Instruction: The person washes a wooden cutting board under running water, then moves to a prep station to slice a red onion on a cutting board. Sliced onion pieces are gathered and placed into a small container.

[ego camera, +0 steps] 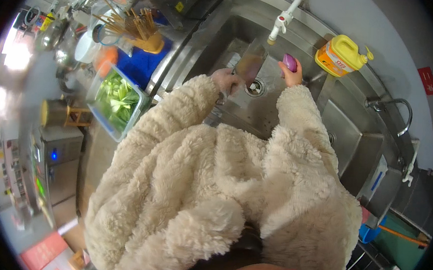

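Over the stainless steel sink basin (255, 111), my left hand (226, 82) is closed on the handle of a broad-bladed kitchen knife, probably a cleaver (250, 66); its blade is tilted up beside the drain (255, 87). My right hand (293, 75) grips a purple item (290, 62), which looks like an onion. Above and between the hands is a white plastic tap (281, 22); whether water runs from it I cannot tell.
A yellow detergent jug (339, 55) stands on the sink's back rim. A second basin (339, 124) with a curved metal faucet (408, 110) lies right. At left are a clear tub of cut green vegetables (119, 100) and a yellow holder with wooden sticks (151, 43).
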Tool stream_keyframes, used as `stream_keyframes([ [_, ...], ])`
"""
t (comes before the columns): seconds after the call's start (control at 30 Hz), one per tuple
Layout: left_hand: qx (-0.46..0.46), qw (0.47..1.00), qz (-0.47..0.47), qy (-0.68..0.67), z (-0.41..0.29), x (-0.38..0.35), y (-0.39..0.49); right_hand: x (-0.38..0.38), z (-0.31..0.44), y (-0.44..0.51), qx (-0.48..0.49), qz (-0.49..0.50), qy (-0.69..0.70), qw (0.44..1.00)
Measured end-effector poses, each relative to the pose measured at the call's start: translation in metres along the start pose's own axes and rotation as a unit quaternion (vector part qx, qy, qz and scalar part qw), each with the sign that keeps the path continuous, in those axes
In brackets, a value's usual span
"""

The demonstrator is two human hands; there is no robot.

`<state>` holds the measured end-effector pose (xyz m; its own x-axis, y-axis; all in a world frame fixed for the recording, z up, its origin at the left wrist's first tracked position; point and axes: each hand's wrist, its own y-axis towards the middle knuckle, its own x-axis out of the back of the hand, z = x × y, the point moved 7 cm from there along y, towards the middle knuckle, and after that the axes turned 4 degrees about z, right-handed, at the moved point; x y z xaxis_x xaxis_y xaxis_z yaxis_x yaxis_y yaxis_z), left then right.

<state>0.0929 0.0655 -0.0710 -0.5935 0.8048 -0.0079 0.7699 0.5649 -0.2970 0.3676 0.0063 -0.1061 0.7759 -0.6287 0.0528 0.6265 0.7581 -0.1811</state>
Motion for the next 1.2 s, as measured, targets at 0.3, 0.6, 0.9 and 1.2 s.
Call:
stream_keyframes([
  [0.3,0.096,0.852,-0.082,0.508,-0.046,-0.031,0.038,0.056,-0.001,-0.023,0.016,-0.056,-0.018,0.998],
  [0.6,-0.061,0.675,-0.088,0.73,-0.077,-0.026,0.044,0.03,-0.002,-0.022,0.023,-0.039,0.029,0.999],
  [0.9,-0.123,0.645,-0.089,0.749,-0.074,-0.037,0.047,0.035,-0.01,-0.021,0.02,-0.048,0.078,0.996],
  [1.2,-0.019,0.783,-0.122,0.609,-0.089,-0.013,0.009,0.024,0.042,-0.038,0.006,-0.007,0.15,0.989],
])
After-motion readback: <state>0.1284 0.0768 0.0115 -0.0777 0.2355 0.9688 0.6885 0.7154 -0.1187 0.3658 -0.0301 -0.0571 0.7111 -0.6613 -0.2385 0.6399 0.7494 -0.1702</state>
